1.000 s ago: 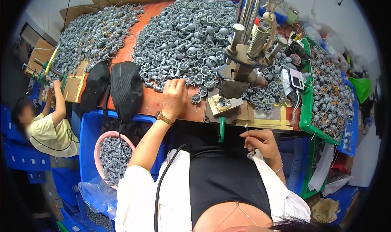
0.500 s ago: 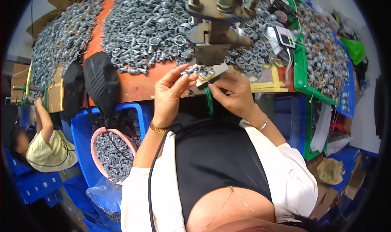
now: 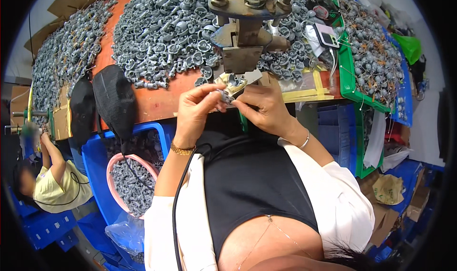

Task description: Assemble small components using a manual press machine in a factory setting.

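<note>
Just in front of the press, a small grey plastic part [image 3: 224, 97] sits between my two hands. My left hand [image 3: 194, 111] pinches it between thumb and fingertips. The thumb and forefinger of my right hand [image 3: 266, 110] close on its right end, and the fingers hide much of it. Beyond my fingertips, a pale fixture [image 3: 247, 78] with a grey piece in its seat lies under the metal block of the press [image 3: 240, 60]. A green handle-like strip [image 3: 243, 122] shows partly below my right hand.
Heaps of grey plastic parts [image 3: 162, 33] cover the orange table [image 3: 154, 102]. A black mesh bag [image 3: 114, 97] hangs over the front edge, above a blue bin [image 3: 90, 166] with a pink-rimmed basket [image 3: 110, 168]. At right are a phone [image 3: 327, 36] and a green crate [image 3: 349, 75]. Another person [image 3: 59, 180] works far left.
My hands have come closer together and slightly nearer to me, off the fixture. A thin rod that stretched between them no longer shows. The whole view has shifted a little.
</note>
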A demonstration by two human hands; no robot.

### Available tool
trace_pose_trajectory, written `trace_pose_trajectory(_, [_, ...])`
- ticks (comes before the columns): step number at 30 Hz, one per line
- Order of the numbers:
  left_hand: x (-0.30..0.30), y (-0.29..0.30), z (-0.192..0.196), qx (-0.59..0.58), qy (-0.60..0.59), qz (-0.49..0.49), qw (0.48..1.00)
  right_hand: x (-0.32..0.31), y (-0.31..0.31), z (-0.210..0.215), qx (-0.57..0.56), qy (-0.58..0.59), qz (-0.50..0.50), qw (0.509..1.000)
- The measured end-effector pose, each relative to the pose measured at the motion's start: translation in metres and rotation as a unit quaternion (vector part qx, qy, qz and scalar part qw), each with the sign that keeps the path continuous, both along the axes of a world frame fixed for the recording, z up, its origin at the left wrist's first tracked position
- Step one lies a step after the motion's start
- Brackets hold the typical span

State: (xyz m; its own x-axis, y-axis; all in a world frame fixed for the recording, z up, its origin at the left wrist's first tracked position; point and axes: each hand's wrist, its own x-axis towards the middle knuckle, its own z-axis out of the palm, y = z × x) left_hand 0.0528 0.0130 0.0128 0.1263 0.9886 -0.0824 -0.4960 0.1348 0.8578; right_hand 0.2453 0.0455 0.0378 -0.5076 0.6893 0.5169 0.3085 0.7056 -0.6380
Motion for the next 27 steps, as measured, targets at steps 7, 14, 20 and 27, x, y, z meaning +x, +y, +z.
trace_pose_trajectory(7, [0.025,0.005,0.0,0.335,0.38,0.068,0.859,0.017,0.0,-0.017,-0.505,0.158,0.006,0.849])
trace_pose_trajectory(14, [0.019,0.002,-0.005,0.291,0.281,0.225,0.886,0.03,0.003,-0.034,-0.6,0.342,0.021,0.723])
trace_pose_trajectory(20, [0.013,0.015,0.005,0.288,0.493,0.411,0.711,0.036,0.01,-0.052,-0.376,0.232,0.003,0.897])
trace_pose_trajectory(27, [0.043,-0.002,0.002,0.239,0.46,0.071,0.852,0.023,0.008,-0.042,-0.378,0.215,0.108,0.894])
